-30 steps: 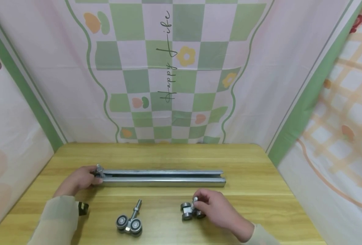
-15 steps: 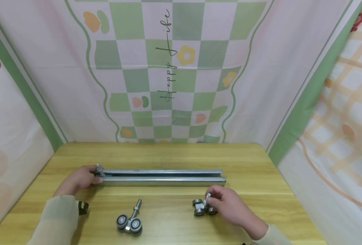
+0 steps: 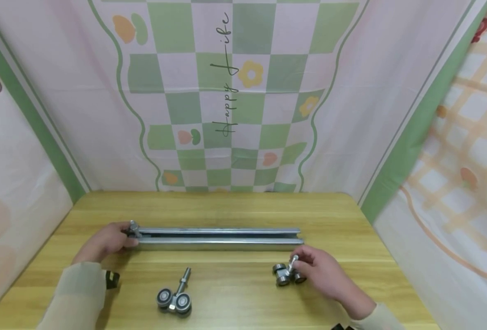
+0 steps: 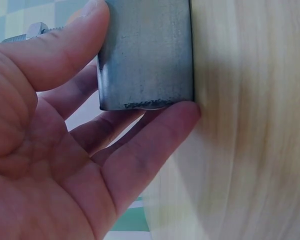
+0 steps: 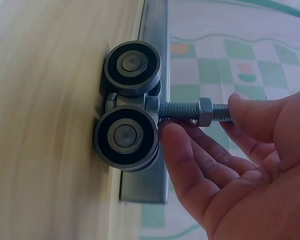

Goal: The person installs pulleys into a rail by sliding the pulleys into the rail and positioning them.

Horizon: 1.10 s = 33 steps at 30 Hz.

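A slotted metal track (image 3: 218, 243) lies lengthwise across the table, its open slot facing up. At its left end my left hand (image 3: 109, 239) grips the rail, thumb on the near side and fingers round the end. A bolt with a nut (image 3: 134, 228) stands up there from the slot; what lies below it is hidden. My right hand (image 3: 319, 270) pinches the threaded bolt (image 5: 180, 110) of a roller trolley (image 3: 284, 274), whose wheels (image 5: 127, 136) are close over the table, just in front of the track's right end. The right-hand fingers curl beneath the bolt in the right wrist view.
Another roller trolley (image 3: 174, 300) lies on the table (image 3: 227, 284) in front of the track, its bolt pointing up and away. A patterned cloth (image 3: 251, 119) hangs behind the table, with more cloth at both sides.
My right hand has moved the roller trolley to the right and slightly away, towards the track's right end. The left hand, the track and the other trolley stay put.
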{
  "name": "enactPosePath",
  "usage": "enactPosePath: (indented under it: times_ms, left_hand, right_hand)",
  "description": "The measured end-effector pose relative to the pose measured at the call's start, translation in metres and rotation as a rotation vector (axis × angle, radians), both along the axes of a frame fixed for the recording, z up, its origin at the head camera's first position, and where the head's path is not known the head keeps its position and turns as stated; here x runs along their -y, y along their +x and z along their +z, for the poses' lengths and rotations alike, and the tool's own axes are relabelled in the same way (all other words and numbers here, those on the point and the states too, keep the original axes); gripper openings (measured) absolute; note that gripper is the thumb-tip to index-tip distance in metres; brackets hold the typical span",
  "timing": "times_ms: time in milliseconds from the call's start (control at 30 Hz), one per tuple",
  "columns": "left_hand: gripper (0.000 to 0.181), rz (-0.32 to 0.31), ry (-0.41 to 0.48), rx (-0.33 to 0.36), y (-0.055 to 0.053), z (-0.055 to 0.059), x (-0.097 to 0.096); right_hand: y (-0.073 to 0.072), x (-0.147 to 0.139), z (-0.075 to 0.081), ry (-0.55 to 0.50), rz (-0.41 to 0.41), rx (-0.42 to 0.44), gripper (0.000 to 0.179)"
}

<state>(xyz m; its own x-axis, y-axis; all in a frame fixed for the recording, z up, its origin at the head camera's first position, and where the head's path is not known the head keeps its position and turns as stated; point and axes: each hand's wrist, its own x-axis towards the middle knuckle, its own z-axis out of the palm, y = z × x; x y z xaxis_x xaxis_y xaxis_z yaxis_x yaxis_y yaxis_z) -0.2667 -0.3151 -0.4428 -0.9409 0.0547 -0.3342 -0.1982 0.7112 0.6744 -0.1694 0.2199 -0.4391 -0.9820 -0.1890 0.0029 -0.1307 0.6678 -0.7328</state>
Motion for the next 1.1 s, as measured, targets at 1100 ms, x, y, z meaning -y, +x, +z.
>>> enactPosePath:
  times_ms: [1100]
  left_hand:
    - [0.055, -0.061, -0.013, -0.037, -0.003, 0.002, -0.001]
  right_hand:
    - [-0.015, -0.059, 0.004, -0.003, -0.140, 0.030, 0.013]
